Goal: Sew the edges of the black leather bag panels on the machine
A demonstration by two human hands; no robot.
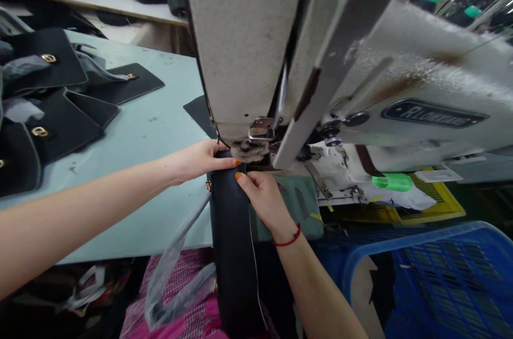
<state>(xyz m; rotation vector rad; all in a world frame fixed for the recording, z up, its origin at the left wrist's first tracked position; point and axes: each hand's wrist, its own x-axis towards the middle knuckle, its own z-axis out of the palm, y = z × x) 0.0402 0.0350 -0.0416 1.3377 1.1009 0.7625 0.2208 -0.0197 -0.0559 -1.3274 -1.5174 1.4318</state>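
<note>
A long black leather bag panel (232,232) runs from the lap up to the head of a sewing machine (244,34). My left hand (206,160) grips its upper left edge, thumb lying on top close under the machine head. On the panel's right edge, my right hand (266,194) pinches the leather, its fingers curled partly out of sight. A gold clasp (208,186) sits at the panel's left side, beside a strap wrapped in cloudy plastic (172,269) that hangs in a loop. The needle and the stitching spot are hidden behind the machine head.
Several black bag pieces (60,114) with gold clasps lie on the pale green table (160,114) at left. A blue plastic basket (425,237) stands at lower right, near a yellow crate (444,205). A green cylinder (393,182) lies by the machine bed.
</note>
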